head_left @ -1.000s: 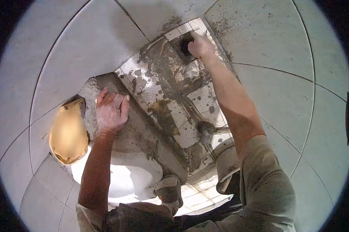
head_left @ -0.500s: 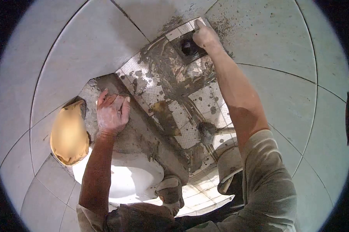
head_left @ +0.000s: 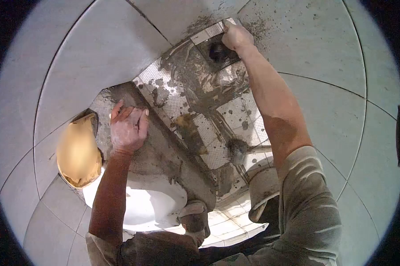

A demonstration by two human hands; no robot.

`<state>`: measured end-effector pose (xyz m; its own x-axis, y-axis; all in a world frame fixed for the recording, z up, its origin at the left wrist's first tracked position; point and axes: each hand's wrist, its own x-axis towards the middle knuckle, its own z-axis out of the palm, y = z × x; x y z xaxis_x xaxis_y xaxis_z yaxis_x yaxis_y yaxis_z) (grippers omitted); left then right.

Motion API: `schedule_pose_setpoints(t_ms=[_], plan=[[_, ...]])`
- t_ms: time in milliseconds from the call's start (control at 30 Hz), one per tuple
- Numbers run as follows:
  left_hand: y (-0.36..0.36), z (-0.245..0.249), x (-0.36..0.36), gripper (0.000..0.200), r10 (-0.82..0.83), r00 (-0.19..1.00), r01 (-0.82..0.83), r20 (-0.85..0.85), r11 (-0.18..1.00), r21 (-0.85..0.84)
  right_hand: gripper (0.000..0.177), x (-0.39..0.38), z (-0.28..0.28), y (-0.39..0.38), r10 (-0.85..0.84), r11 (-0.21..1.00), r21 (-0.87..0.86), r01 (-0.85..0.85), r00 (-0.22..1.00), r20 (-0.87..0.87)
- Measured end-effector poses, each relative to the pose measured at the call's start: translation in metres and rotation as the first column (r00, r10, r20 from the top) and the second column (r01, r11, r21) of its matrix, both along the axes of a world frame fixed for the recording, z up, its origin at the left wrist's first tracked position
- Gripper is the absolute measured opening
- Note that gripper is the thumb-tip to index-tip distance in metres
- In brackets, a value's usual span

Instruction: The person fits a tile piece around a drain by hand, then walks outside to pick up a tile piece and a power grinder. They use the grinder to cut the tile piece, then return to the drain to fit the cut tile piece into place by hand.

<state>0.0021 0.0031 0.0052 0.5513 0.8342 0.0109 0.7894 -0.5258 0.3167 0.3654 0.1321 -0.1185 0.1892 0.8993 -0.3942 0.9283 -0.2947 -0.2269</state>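
Note:
My right hand (head_left: 237, 36) presses on a narrow strip of white mosaic tile (head_left: 207, 33) along the wall, at the edge of a square recess with a dark round drain hole (head_left: 217, 52). Its fingers look bent, with the tips on the strip's right end. My left hand (head_left: 129, 128) rests on a grey, mortar-covered ledge (head_left: 158, 146), fingers apart and nothing in it. Between the hands lies mosaic floor tile (head_left: 164, 95) smeared with wet grey mortar (head_left: 195, 84).
A mortar-caked tool (head_left: 237, 150) with a pale handle lies on the floor tiles. A yellowish bag (head_left: 78, 153) sits at the left by the wall. A white rounded fixture (head_left: 151, 204) is below my left hand. Large grey wall tiles (head_left: 315, 106) surround the floor.
My right hand has shifted very slightly right along the tile strip, its arm a little with it. My left hand stays on the ledge.

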Motion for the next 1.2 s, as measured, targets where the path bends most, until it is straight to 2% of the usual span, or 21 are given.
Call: schedule_pose_setpoints(t_ms=[133,200,333,400,533,600,833,900,1000,1133,1200], plan=[[0.0,-0.001,-0.004,0.011,0.005,0.999,-0.006,-0.032,1.0,-0.015,0.052,0.006,0.0,-0.013,0.017,0.997,0.077,-0.019,0.999,0.031],[0.0,-0.001,-0.002,0.011,0.005,0.999,-0.006,-0.034,1.0,-0.027,0.053,0.009,0.008,-0.023,-0.01,0.999,-0.046,0.011,1.0,0.017],[0.0,0.001,-0.002,0.012,0.016,1.0,-0.016,-0.026,1.0,-0.013,0.051,0.014,0.01,-0.041,-0.057,0.994,-0.088,0.059,0.998,0.021],[0.001,-0.002,-0.004,0.013,0.014,0.999,-0.014,-0.031,1.0,-0.015,0.044,0.017,0.012,-0.049,-0.042,0.999,0.015,0.043,0.999,-0.021],[-0.003,-0.007,-0.006,0.016,0.019,1.0,-0.019,0.01,1.0,-0.012,0.044,0.023,0.017,-0.057,-0.136,0.99,0.039,0.137,0.991,-0.007],[-0.003,-0.007,-0.004,0.018,0.021,0.999,-0.021,0.042,1.0,-0.002,0.05,0.025,0.009,-0.064,-0.207,0.962,0.188,0.198,0.978,0.032],[-0.003,-0.004,-0.003,0.015,0.037,0.999,-0.036,0.012,0.999,-0.037,0.061,0.016,-0.004,-0.07,-0.19,0.968,0.181,0.172,0.978,0.086],[-0.002,-0.004,-0.003,0.015,0.05,0.999,-0.051,-0.005,0.997,-0.06,0.069,0.014,-0.004,-0.068,-0.163,0.983,0.1,0.153,0.981,0.105],[-0.001,-0.004,-0.004,0.016,0.042,0.999,-0.042,0.008,0.998,-0.044,0.071,0.017,-0.002,-0.063,-0.13,0.991,0.049,0.128,0.99,0.045],[-0.001,0.0,-0.002,0.016,0.058,0.998,-0.057,0.006,0.997,-0.058,0.062,0.019,-0.002,-0.06,-0.166,0.976,0.148,0.157,0.985,0.049],[-0.001,0.0,-0.002,0.016,0.057,0.998,-0.056,0.023,0.998,-0.04,0.053,0.023,0.004,-0.063,-0.184,0.964,0.192,0.186,0.982,-0.028]])
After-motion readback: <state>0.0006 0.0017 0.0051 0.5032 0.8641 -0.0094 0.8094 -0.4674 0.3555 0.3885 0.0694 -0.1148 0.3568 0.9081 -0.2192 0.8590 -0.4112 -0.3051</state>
